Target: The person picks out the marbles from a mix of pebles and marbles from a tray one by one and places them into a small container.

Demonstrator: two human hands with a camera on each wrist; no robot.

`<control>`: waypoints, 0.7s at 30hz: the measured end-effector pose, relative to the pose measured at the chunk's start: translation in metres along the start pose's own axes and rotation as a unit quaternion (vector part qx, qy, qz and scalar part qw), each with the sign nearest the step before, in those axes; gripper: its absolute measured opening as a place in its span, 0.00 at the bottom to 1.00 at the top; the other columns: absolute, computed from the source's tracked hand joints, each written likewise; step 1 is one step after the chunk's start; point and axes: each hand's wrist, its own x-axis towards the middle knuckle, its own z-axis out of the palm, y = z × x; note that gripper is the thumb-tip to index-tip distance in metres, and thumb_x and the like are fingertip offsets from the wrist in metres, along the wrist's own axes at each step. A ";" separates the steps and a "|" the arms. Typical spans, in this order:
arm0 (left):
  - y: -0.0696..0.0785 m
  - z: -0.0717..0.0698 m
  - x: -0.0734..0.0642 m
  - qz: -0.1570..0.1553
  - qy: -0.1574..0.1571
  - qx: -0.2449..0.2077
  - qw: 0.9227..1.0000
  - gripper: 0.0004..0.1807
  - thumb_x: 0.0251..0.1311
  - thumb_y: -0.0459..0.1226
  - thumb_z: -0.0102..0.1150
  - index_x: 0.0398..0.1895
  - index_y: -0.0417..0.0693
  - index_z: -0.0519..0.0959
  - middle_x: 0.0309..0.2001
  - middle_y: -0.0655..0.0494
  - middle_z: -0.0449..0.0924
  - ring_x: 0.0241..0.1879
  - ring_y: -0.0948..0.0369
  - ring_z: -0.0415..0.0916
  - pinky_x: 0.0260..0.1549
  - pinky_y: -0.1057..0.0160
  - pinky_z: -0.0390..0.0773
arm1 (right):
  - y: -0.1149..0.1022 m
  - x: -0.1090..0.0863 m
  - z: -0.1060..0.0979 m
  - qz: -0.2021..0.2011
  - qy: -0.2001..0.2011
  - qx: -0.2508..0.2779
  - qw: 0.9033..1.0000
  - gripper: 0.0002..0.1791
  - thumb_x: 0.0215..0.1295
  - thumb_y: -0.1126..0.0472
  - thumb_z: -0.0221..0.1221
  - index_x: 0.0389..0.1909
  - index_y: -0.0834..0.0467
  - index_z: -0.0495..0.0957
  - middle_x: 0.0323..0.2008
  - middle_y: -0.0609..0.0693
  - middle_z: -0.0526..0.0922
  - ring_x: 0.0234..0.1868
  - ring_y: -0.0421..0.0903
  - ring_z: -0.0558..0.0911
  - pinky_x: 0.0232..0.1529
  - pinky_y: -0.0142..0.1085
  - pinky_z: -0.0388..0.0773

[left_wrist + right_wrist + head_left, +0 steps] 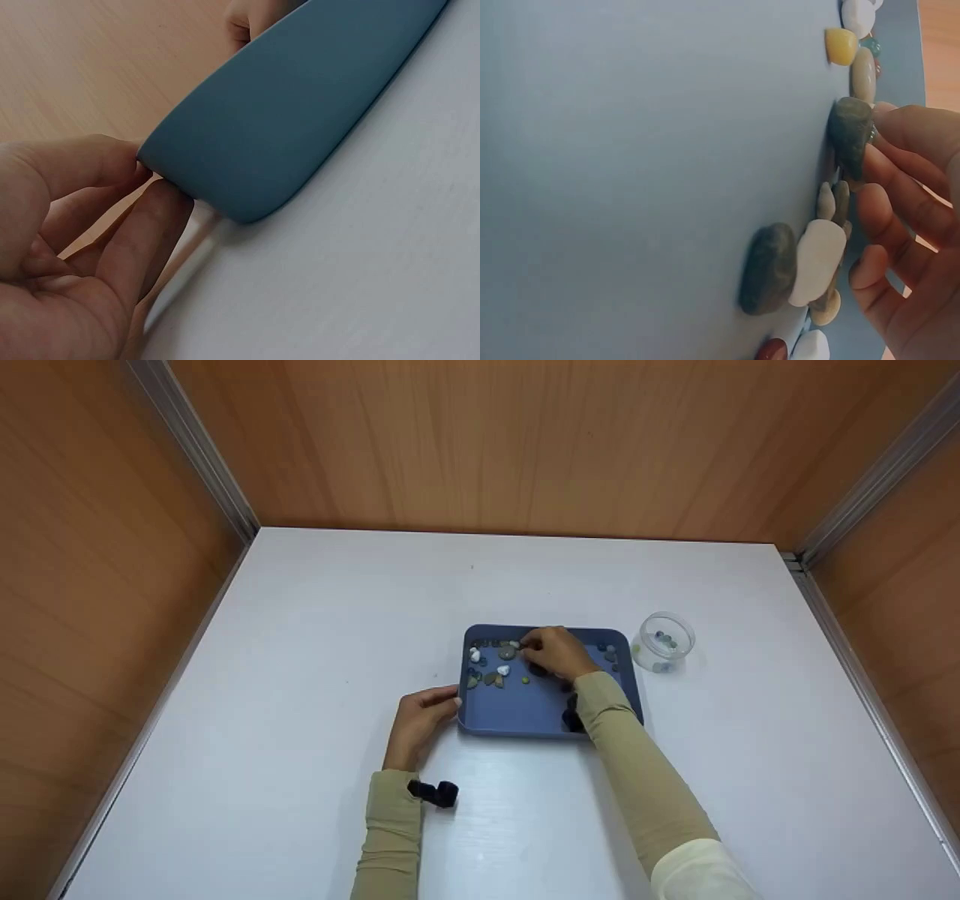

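My right hand [556, 651] pinches a dark grey-green stone [851, 131] between thumb and finger at the far side of the blue tray [517, 716]. Beside it in the right wrist view lie a yellow stone [841, 46], a long beige stone [863, 75], a white stone [819, 261] and a dark oval stone [771, 268]. My left hand [421, 721] touches the tray's left wall with its fingertips. In the left wrist view those fingers [146, 232] rest against the tray's outer end, loosely bent.
A clear round container [664, 643] with several glassy pieces stands right of the tray. White stones [503, 670] and a small yellow-green piece [526, 680] lie in the tray. Wooden panels [480, 442] border the white table [315, 660].
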 end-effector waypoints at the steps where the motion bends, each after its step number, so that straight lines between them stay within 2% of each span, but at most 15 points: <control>1: 0.000 0.000 0.000 0.000 0.001 0.001 1.000 0.15 0.54 0.31 0.65 0.47 0.41 0.84 0.48 0.46 0.83 0.45 0.61 0.79 0.45 0.66 0.80 | 0.000 0.000 0.000 0.001 0.001 -0.003 1.000 0.15 0.67 0.57 0.59 0.50 0.59 0.82 0.43 0.55 0.85 0.38 0.49 0.80 0.43 0.44 0.78; 10: 0.000 0.002 0.000 -0.007 0.009 0.002 1.000 0.15 0.53 0.30 0.65 0.46 0.42 0.84 0.47 0.48 0.84 0.44 0.61 0.79 0.44 0.66 0.80 | 0.000 0.001 0.005 0.002 0.019 -0.024 1.000 0.14 0.64 0.57 0.62 0.48 0.59 0.83 0.40 0.55 0.85 0.38 0.49 0.82 0.41 0.44 0.79; 21: 0.000 0.002 -0.001 -0.005 0.010 0.000 1.000 0.15 0.52 0.30 0.66 0.46 0.42 0.85 0.47 0.48 0.84 0.43 0.62 0.80 0.44 0.67 0.81 | -0.002 -0.001 0.007 -0.001 0.027 -0.024 0.999 0.11 0.64 0.60 0.62 0.45 0.59 0.84 0.41 0.55 0.85 0.40 0.49 0.83 0.42 0.44 0.80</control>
